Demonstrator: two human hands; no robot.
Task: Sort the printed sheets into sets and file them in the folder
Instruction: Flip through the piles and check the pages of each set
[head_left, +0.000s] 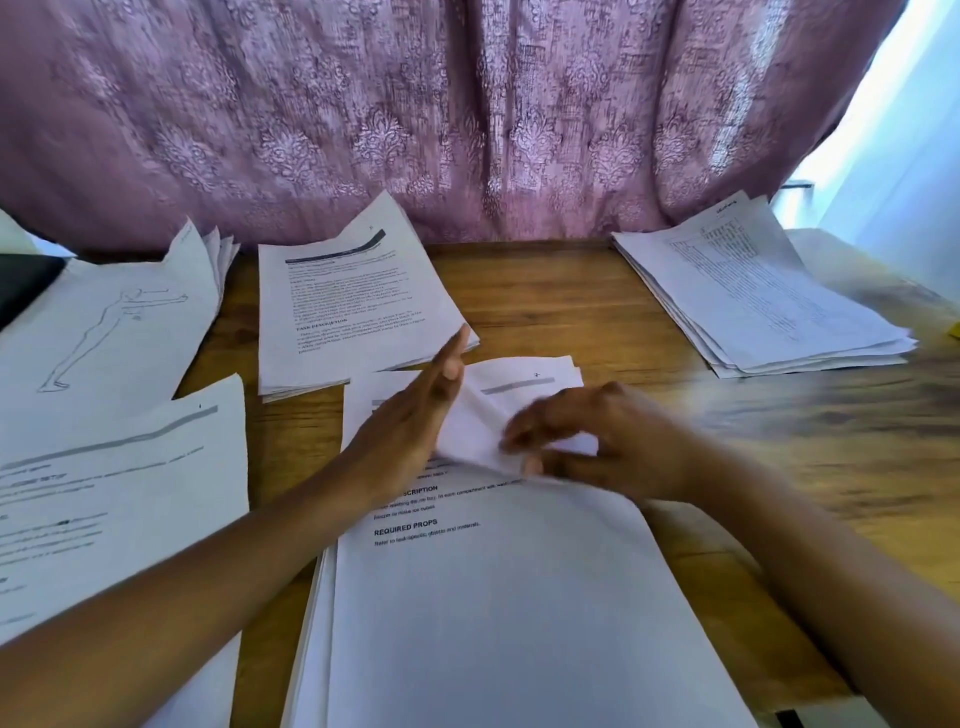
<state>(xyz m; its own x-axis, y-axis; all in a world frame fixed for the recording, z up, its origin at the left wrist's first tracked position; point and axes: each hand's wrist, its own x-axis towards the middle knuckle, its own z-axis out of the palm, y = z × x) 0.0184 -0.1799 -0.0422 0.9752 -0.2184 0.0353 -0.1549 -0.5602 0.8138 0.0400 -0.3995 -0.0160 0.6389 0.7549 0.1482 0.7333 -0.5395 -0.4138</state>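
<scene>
From the head camera I saw a wooden table (545, 291) with piles of printed sheets spread over it. The near pile (493, 623) lay right in front of me, in the middle. Its top sheet (475, 415) was bent up and folded over at the far end, so the white back showed. The right hand (613, 441) was blurry, but its fingers were curled and the thumb and fingertips pinched the folded edge of that top sheet. The left hand (410, 426) stood on its side with the fingers straight and close together. It held nothing and just touched the left side of the lifted sheet. A middle pile (353, 312) with dark lines of print lay behind the left hand, near the back of the table. A drawing pile (104, 332) lay at the far left, and its top page had a thin line figure of a body on it. A left pile (114, 493) lay in front of that, close to my left arm. A right pile (769, 291) with a page of small tables lay far off at the back right, well apart from the hands. A purple patterned curtain (467, 104) hung behind the table. A dark flat thing (26, 280) stuck out under the drawing pile, and I could not tell what it was.
</scene>
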